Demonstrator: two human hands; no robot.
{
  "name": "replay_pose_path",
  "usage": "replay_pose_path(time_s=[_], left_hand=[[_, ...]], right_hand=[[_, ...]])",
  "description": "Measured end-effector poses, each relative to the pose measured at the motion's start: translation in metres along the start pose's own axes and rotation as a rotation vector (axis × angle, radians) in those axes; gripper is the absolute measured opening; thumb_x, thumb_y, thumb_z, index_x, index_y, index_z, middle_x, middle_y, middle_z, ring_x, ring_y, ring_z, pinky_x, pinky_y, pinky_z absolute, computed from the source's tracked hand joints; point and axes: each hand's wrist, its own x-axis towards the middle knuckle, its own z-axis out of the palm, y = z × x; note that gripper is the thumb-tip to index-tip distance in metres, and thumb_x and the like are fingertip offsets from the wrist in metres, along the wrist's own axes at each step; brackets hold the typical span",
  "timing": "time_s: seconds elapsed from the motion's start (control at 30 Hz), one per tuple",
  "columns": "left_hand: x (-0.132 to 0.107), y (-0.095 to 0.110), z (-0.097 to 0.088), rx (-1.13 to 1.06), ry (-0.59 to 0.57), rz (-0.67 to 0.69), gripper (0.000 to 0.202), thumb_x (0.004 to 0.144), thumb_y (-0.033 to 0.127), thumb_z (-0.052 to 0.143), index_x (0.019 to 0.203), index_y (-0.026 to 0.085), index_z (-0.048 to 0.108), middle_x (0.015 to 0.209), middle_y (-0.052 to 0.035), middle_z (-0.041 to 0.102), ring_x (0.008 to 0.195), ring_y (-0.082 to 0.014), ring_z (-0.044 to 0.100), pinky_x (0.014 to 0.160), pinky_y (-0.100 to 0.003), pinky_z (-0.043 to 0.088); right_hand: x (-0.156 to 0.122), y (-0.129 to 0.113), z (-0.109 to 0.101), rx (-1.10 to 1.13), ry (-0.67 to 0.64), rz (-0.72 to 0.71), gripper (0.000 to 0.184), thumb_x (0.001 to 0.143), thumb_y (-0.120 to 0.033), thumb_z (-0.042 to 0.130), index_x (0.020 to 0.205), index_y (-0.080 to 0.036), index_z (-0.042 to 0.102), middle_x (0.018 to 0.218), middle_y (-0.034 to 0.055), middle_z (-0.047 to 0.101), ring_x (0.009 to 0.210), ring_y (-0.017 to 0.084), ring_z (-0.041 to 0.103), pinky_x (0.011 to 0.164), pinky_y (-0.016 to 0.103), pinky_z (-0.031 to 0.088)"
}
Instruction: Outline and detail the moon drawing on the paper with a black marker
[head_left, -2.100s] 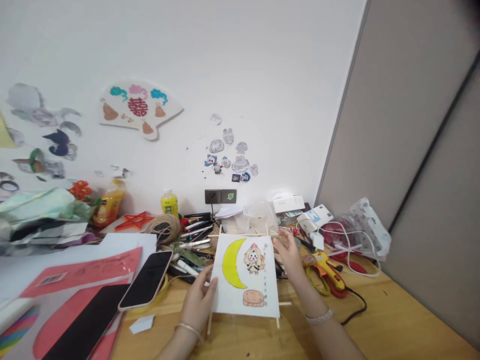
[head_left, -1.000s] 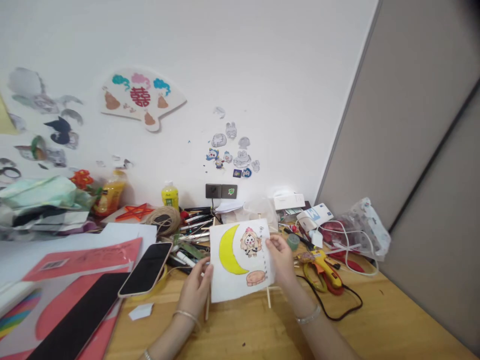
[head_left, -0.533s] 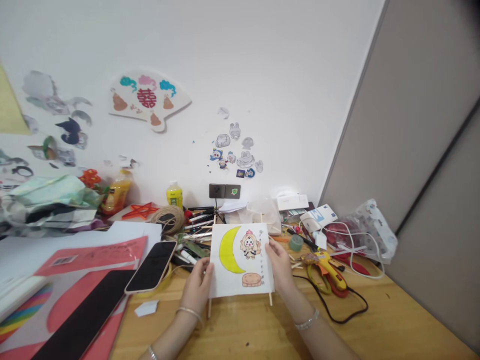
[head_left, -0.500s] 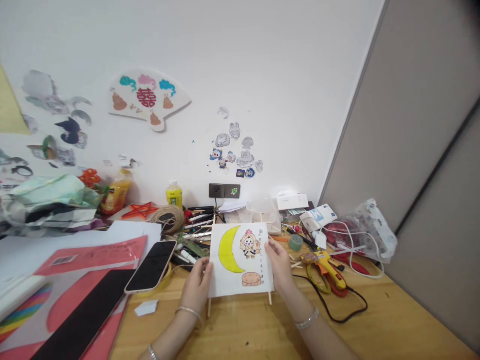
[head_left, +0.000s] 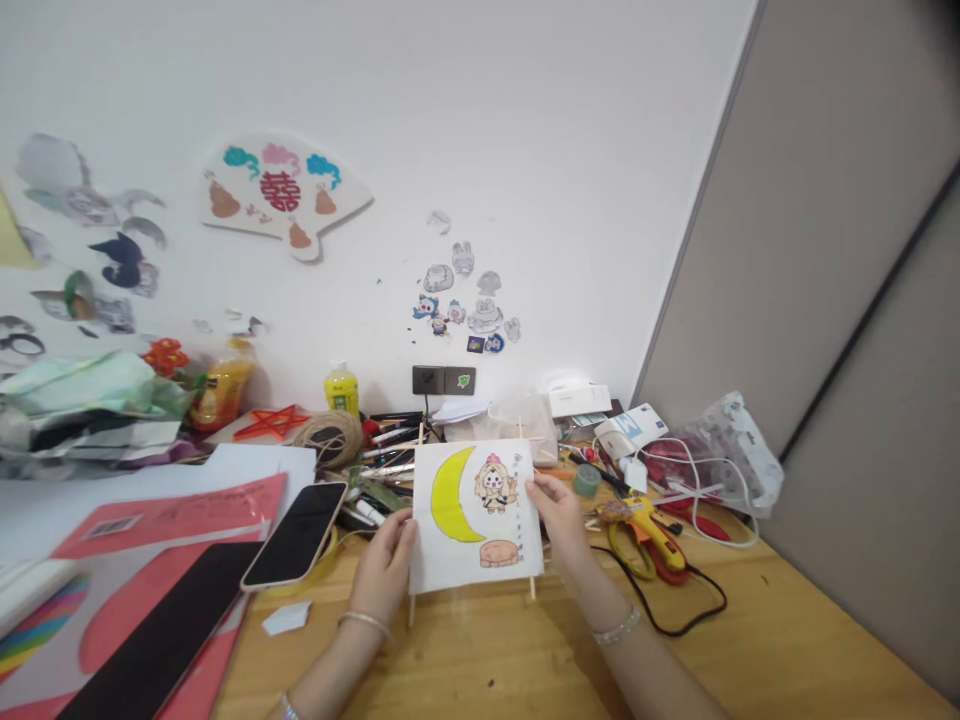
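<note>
A white paper panel with a yellow crescent moon, a small cartoon figure and an orange mooncake is mounted on thin wooden sticks and held upright over the wooden desk. My left hand grips its left edge by the stick. My right hand pinches its right edge. Both wrists wear thin bracelets.
A phone lies on red and white papers at the left. Pens, a twine roll and a yellow bottle sit behind the panel. A yellow glue gun with black cord, scissors and a plastic bag lie at right.
The panel has been lifted off the desk and tilted upright, shifting slightly left. My right hand moved from the top corner down to its right edge; my left hand kept hold.
</note>
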Motion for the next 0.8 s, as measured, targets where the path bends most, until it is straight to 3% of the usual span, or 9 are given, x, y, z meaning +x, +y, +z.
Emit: replay_pose_path(time_s=[0.13, 0.33, 0.5, 0.67, 0.8], left_hand=[[-0.001, 0.002, 0.000, 0.016, -0.004, -0.014, 0.044, 0.069, 0.055, 0.049, 0.085, 0.016, 0.060, 0.086, -0.0084, 0.068, 0.085, -0.0255, 0.062, 0.074, -0.034, 0.050], [-0.002, -0.001, 0.000, -0.064, -0.076, -0.043, 0.049, 0.070, 0.056, 0.050, 0.092, 0.014, 0.060, 0.080, -0.0060, 0.066, 0.066, -0.0192, 0.058, 0.053, -0.026, 0.047], [0.000, -0.004, -0.002, -0.066, -0.113, -0.018, 0.048, 0.075, 0.055, 0.048, 0.097, 0.014, 0.059, 0.080, -0.0054, 0.065, 0.066, -0.0177, 0.057, 0.056, -0.025, 0.046], [0.001, -0.001, -0.006, 0.026, -0.048, 0.081, 0.042, 0.077, 0.052, 0.046, 0.094, 0.016, 0.061, 0.090, -0.0070, 0.066, 0.080, -0.0213, 0.059, 0.070, -0.029, 0.047], [0.001, 0.005, -0.008, 0.080, -0.029, 0.116, 0.039, 0.077, 0.050, 0.046, 0.090, 0.018, 0.061, 0.087, -0.0060, 0.066, 0.080, -0.0217, 0.059, 0.072, -0.030, 0.047]], right_hand=[[-0.003, -0.005, 0.001, 0.011, -0.004, 0.018, 0.024, 0.064, -0.036, 0.074, 0.076, -0.017, 0.068, 0.075, 0.0044, 0.072, 0.067, 0.019, 0.065, 0.061, 0.029, 0.050], [-0.001, -0.010, -0.001, 0.026, -0.026, 0.043, 0.029, 0.062, -0.037, 0.076, 0.080, -0.016, 0.069, 0.082, 0.0061, 0.073, 0.071, 0.021, 0.066, 0.065, 0.031, 0.052], [0.003, -0.009, -0.006, 0.023, -0.045, 0.062, 0.032, 0.060, -0.038, 0.076, 0.082, -0.015, 0.070, 0.083, 0.0070, 0.073, 0.071, 0.022, 0.067, 0.066, 0.032, 0.052], [0.004, -0.009, -0.006, 0.024, -0.045, 0.059, 0.029, 0.061, -0.037, 0.077, 0.079, -0.016, 0.070, 0.079, 0.0043, 0.073, 0.071, 0.020, 0.066, 0.068, 0.031, 0.051], [0.002, -0.012, -0.005, 0.030, -0.053, 0.058, 0.027, 0.060, -0.035, 0.077, 0.078, -0.016, 0.070, 0.079, 0.0035, 0.072, 0.070, 0.018, 0.065, 0.067, 0.030, 0.051]])
